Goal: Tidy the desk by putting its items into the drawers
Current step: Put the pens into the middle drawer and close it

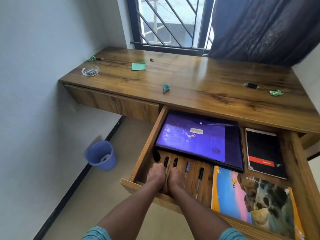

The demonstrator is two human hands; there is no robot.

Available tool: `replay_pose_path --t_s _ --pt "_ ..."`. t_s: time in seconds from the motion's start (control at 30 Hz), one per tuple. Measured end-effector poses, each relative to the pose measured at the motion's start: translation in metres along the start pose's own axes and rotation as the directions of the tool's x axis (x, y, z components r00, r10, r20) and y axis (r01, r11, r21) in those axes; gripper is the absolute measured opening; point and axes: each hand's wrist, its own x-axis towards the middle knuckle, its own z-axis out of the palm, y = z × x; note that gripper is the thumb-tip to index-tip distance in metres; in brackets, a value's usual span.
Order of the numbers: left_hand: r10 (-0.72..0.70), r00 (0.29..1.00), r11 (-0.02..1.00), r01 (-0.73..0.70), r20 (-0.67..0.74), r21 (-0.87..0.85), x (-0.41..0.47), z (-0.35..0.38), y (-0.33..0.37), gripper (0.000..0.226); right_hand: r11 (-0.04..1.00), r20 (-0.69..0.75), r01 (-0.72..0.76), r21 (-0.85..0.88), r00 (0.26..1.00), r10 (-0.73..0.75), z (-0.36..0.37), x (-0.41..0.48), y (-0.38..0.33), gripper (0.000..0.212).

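Head view: open drawer (149, 144) juts from the desk (199, 78).
Left hand (155, 174): at the drawer's front left, fingers curled, seemingly gripping first pen (166, 161).
Right hand (176, 177): touching the left hand, curled round second pen (175, 161).
Green paper (138, 66): on the desk behind the drawer, well apart from both hands.

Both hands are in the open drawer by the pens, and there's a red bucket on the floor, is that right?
Not quite. The head view shows the bucket on the floor is blue, not red. The left hand and right hand are indeed in the open drawer by the pens.
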Motion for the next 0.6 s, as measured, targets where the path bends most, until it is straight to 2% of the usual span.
replay_pose_path --t_s 0.1,0.27,0.37,0.47,0.6 --pt "0.011 1.000 1.000 -0.011 -0.009 0.025 0.002 -0.002 0.001 0.020 0.997 -0.085 -0.006 -0.082 0.996 -0.001 -0.010 -0.009 -0.006 0.025" --pt "-0.010 0.990 1.000 0.010 0.142 0.004 -0.001 -0.008 0.002 0.014 0.982 -0.223 -0.082 -0.172 0.974 0.042 -0.023 -0.020 -0.004 0.022" --pt "0.020 0.952 0.999 -0.034 0.306 0.040 -0.010 -0.007 0.006 0.039 0.983 -0.330 -0.178 -0.041 0.931 0.155 -0.028 -0.035 0.007 0.020" --pt "0.087 0.914 0.972 -0.165 0.397 0.167 -0.020 -0.006 0.007 0.062 0.977 -0.445 -0.208 0.049 0.871 0.208 -0.035 -0.048 0.020 0.020" --pt "0.143 0.869 0.906 -0.307 0.474 0.290 -0.038 -0.011 0.003 0.068 0.935 -0.541 -0.308 0.175 0.764 0.353 -0.048 -0.068 0.028 0.029"
